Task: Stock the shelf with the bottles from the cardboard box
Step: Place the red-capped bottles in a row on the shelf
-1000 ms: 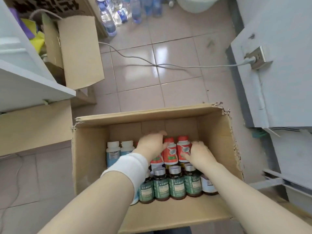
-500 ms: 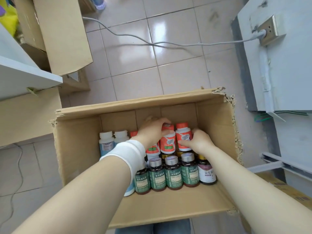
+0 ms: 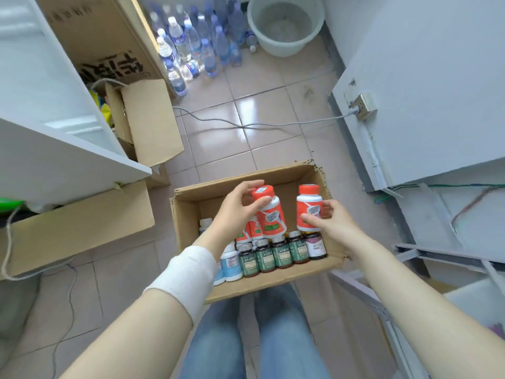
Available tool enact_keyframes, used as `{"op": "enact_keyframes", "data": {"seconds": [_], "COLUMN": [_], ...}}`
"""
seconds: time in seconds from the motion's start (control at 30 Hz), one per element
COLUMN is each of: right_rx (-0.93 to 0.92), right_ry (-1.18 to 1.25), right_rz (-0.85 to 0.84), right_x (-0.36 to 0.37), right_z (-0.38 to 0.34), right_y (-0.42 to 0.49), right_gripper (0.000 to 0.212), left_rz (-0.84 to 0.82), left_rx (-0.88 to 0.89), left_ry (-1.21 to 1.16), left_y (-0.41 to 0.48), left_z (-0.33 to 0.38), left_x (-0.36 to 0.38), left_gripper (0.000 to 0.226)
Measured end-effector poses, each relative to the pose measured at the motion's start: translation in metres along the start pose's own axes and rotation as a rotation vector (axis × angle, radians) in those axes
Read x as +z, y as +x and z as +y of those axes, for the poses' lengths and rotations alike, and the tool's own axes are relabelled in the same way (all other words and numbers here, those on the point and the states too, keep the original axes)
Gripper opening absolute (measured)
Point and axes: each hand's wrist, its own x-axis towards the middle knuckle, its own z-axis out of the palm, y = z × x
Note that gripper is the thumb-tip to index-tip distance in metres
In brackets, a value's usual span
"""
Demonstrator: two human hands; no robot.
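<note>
Head view: above the cardboard box [image 3: 273,281], the left hand [image 3: 232,212] grips a tilted red bottle [image 3: 270,214], the right hand [image 3: 332,225] an upright red bottle [image 3: 308,207], likely to shelve two per trip.

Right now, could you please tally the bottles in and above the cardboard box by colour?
4 red-capped bottles: one in the left hand, one in the right hand, two in the cardboard box
4 green-labelled bottles
1 purple-labelled bottle
3 white blue-labelled bottles in view
Total: 12 in view
</note>
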Motion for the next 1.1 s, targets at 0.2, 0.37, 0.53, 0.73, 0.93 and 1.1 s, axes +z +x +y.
{"op": "enact_keyframes", "data": {"seconds": [0.2,0.37,0.53,0.73,0.93,1.1], "right_rx": [-0.070,-0.115,-0.200,-0.282,-0.387,-0.427], "right_ry": [0.271,0.560,0.730,0.841,0.856,0.842], "right_rz": [0.269,0.368,0.523,0.736,0.940,1.085], "right_x": [-0.006,0.009,0.011,-0.009,-0.024,-0.030], "right_z": [0.011,0.034,0.063,0.126,0.228,0.322], "right_y": [-0.132,-0.242,-0.347,-0.470,-0.611,-0.727], "right_gripper": [0.062,0.042,0.030,0.028,0.026,0.025], "left_rz": [-0.191,-0.399,-0.603,-0.795,-0.998,-1.155], "left_rx": [0.067,0.118,0.191,0.287,0.383,0.522], "left_ry": [-0.224,-0.354,-0.324,-0.265,-0.210,-0.095], "left_y": [-0.082,-0.166,-0.252,-0.374,-0.524,-0.645], "left_z": [0.071,0.109,0.143,0.182,0.189,0.179], "left_x": [0.004,0.016,0.045,0.109,0.195,0.272], "left_gripper": [0.012,0.006,0.011,0.017,0.014,0.016]}}
